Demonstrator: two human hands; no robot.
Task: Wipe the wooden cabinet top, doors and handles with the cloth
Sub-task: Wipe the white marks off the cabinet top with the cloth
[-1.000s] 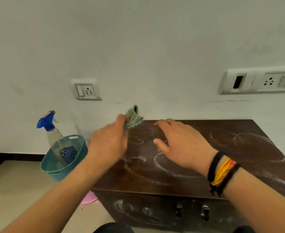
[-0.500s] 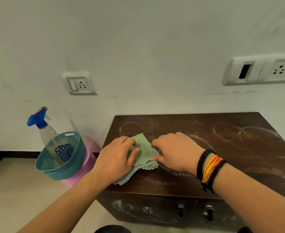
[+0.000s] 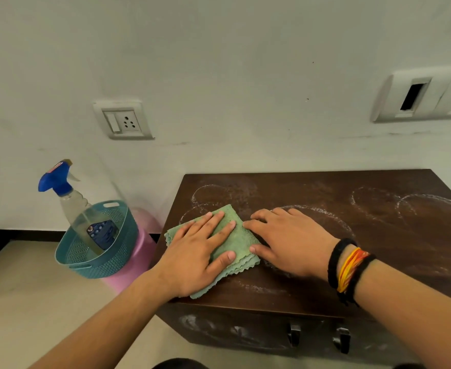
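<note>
The green cloth [image 3: 235, 243] lies folded on the left front part of the wooden cabinet top [image 3: 325, 198], its lower corner near the front edge. The left hand [image 3: 197, 257] rests palm-down on the cloth, fingers extended and slightly spread, pressing it flat against the surface — not clamped around it. The right hand [image 3: 288, 241] lies palm-down on the cabinet top just beside the cloth, fingers extended and close together; its fingertips and thumb touch the cloth's right edge. The right wrist carries black, orange and yellow bands [image 3: 349, 270]. White powdery ring marks [image 3: 373, 203] cover the cabinet top to the right and behind the hands. Below the front edge, the cabinet doors [image 3: 232, 331] show white smears, and two metal handles [image 3: 295, 334] sit side by side near the centre. Left of the cabinet, a teal basket [image 3: 112, 251] rests on a pink stool [image 3: 133, 272] — a spray bottle [image 3: 80, 209] with a blue trigger head stands tilted inside it. A wall socket [image 3: 123, 121] is mounted above.
</note>
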